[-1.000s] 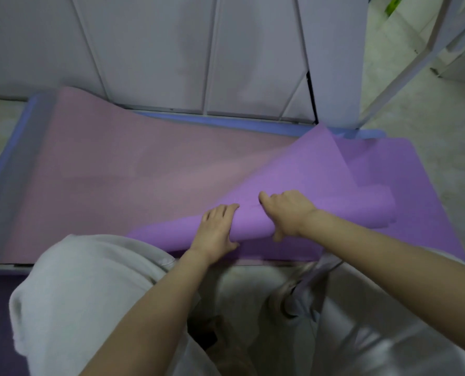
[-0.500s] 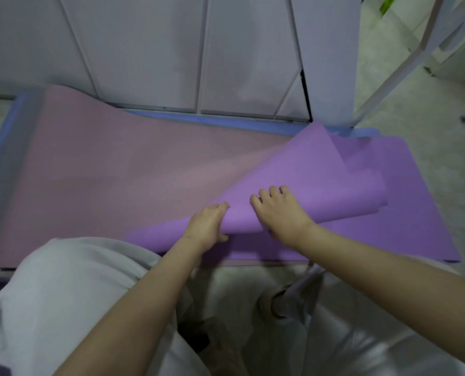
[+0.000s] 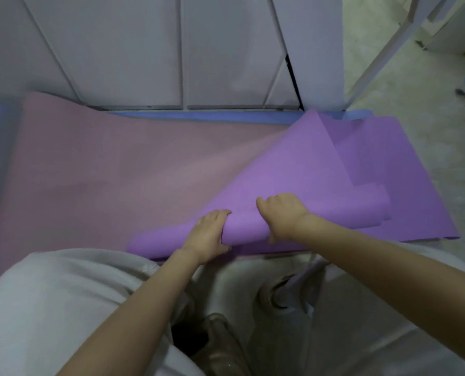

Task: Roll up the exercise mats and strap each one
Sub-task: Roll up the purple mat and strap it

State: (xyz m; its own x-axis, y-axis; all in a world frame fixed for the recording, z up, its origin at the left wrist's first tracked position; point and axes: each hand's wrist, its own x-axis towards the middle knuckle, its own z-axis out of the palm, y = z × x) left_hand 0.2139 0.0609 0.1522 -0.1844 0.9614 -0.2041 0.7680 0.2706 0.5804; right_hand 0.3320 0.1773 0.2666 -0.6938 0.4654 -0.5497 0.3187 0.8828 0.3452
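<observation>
Several overlapping mats (image 3: 117,172) on pale floor (image 3: 415,104)

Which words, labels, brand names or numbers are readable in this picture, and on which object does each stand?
None is readable. The purple mat, the pink mat, the blue mat beneath them and the white panels behind show no print.

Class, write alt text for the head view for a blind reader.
A left hand and right hand grip the curled near edge of a purple mat. Its flap overlaps a pink mat; a blue mat and white doors lie beyond.
</observation>
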